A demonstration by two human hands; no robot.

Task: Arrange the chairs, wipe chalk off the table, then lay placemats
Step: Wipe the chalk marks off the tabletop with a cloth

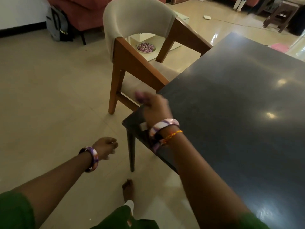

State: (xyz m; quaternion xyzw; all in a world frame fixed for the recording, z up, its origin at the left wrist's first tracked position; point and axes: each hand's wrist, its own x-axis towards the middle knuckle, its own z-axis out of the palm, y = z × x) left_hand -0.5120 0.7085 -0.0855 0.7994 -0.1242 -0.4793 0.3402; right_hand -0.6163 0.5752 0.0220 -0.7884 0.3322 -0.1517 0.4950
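Wooden chair (132, 52) with pale curved back tucked at dark table (239, 96) corner, right hand (154, 106) blurred above that corner, fingers loosely curled, left hand (105, 148) low over tiled floor (49, 96), holding nothing

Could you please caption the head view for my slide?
Right hand reaching over the dark table corner toward a tucked-in chair.

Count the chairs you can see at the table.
1. The chair stands at the table's far left side, seat partly tucked under. Others may sit out of view.
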